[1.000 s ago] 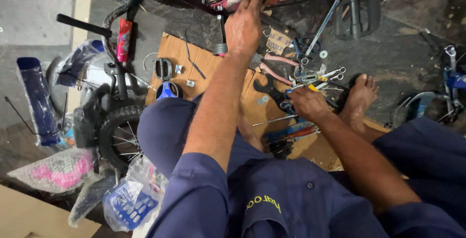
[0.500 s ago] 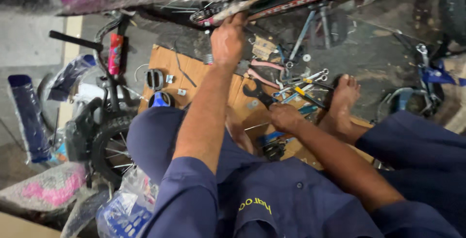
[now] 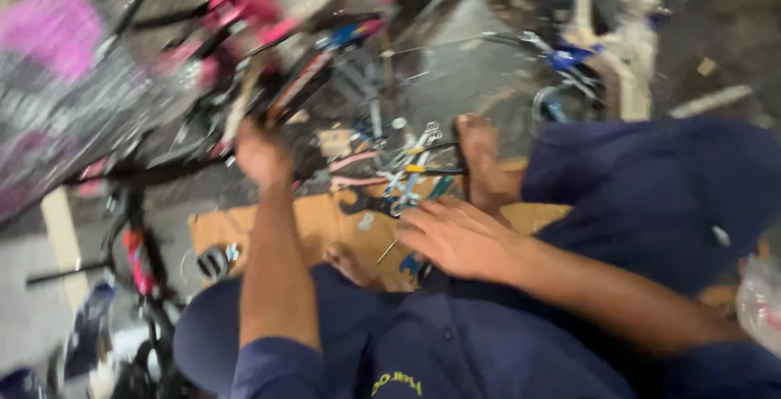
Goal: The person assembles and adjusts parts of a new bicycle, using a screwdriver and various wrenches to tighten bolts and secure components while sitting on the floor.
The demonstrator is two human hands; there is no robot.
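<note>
Head-camera view, blurred by motion: the left hand [image 3: 262, 153] was seen raised and clenched on a dark bar of a bicycle frame [image 3: 281, 82], red and pink in part, which was tipped over the floor ahead of the seated person. The right hand [image 3: 455, 239] was held lower, fingers spread and released, resting just above a sheet of brown cardboard [image 3: 244, 228] laid on the floor. A scatter of hand tools [image 3: 407, 175], among them spanners and pliers with coloured grips, was spread on the cardboard just beyond the right hand's fingertips. A bare foot [image 3: 482, 159] was planted beside the tools, and dark blue trousers [image 3: 651, 196] filled the lower right.
</note>
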